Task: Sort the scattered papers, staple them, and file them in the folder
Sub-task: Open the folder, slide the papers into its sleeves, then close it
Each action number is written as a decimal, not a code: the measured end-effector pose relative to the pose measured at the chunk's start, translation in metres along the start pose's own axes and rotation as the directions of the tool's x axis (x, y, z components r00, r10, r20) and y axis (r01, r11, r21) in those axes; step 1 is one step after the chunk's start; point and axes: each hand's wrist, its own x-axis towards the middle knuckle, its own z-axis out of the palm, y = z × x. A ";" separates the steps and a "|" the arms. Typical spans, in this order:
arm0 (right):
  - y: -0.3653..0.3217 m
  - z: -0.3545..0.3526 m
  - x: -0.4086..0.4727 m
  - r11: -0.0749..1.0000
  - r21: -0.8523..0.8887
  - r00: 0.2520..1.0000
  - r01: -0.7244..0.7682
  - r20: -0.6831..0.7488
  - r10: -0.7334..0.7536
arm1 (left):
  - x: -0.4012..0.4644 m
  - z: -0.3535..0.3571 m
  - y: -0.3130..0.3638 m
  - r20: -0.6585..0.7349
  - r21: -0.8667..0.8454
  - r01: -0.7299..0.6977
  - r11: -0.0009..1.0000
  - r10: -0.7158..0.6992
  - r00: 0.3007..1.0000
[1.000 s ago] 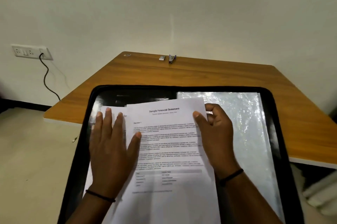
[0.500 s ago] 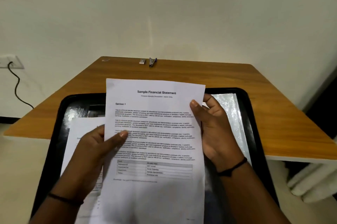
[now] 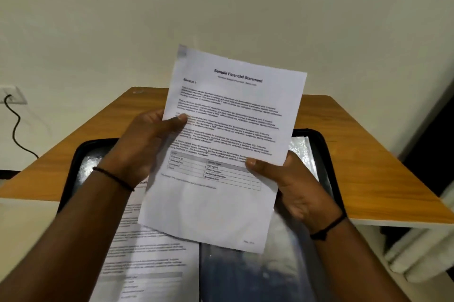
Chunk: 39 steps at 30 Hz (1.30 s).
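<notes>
left hand: bare, thin black cord band at wrist | right hand: bare, thin black cord band at wrist | forearms: bare, no sleeves

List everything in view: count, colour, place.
held sheet: 1, white, printed, raised above the folder in both hands
lying sheets: at least 1, white, on the folder's left half
folder: 1, black, open on the table, shiny sleeve on right
table: 1, wooden, against the wall
wall socket: 1, white, far left, black cable plugged in
left hand: pinches the held sheet's left edge
right hand: grips its right edge
</notes>
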 end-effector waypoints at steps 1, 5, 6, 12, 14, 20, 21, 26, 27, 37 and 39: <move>0.000 -0.001 0.002 1.000 0.022 1.000 0.017 -0.013 -0.017 | 0.004 0.005 0.003 0.020 -0.008 0.001 1.000 -0.001 1.000; -0.002 -0.008 0.005 0.999 0.049 0.998 0.010 -0.069 -0.007 | 0.012 0.017 0.001 0.037 -0.029 0.011 1.000 -0.009 0.999; -0.004 -0.010 0.006 0.999 0.032 0.997 0.007 -0.078 -0.004 | 0.013 0.018 0.001 0.026 -0.036 0.012 0.999 -0.011 1.000; -0.028 -0.039 0.032 0.990 0.042 0.969 0.138 -0.213 -0.126 | 0.019 0.021 -0.021 -0.478 0.343 -0.120 0.932 0.283 0.831; -0.039 -0.053 0.045 0.977 0.073 0.940 0.200 -0.295 -0.171 | 0.012 0.023 -0.036 -0.459 0.648 -0.190 0.737 0.577 0.675; -0.056 -0.060 0.084 0.969 0.106 0.890 0.222 -0.427 -0.157 | 0.011 0.054 -0.081 0.114 0.963 -0.246 0.108 0.666 0.737; -0.056 -0.056 0.090 0.972 0.115 0.895 0.206 -0.422 -0.140 | 0.013 0.059 -0.084 0.151 0.956 -0.275 0.099 0.639 0.755; -0.055 -0.040 0.107 0.972 0.130 0.914 0.194 -0.383 -0.131 | 0.023 0.076 -0.088 0.213 0.928 -0.359 0.098 0.653 0.727; -0.054 -0.039 0.109 0.971 0.132 0.916 0.200 -0.378 -0.137 | 0.025 0.079 -0.087 0.206 0.932 -0.350 0.094 0.658 0.724; -0.044 -0.041 0.099 0.968 0.103 0.933 0.230 -0.306 -0.190 | 0.022 0.082 -0.094 0.104 0.923 -0.322 0.210 0.669 0.736; -0.044 -0.046 0.089 0.979 0.046 0.956 0.197 -0.231 -0.182 | 0.022 0.083 -0.094 0.094 0.920 -0.317 0.232 0.654 0.750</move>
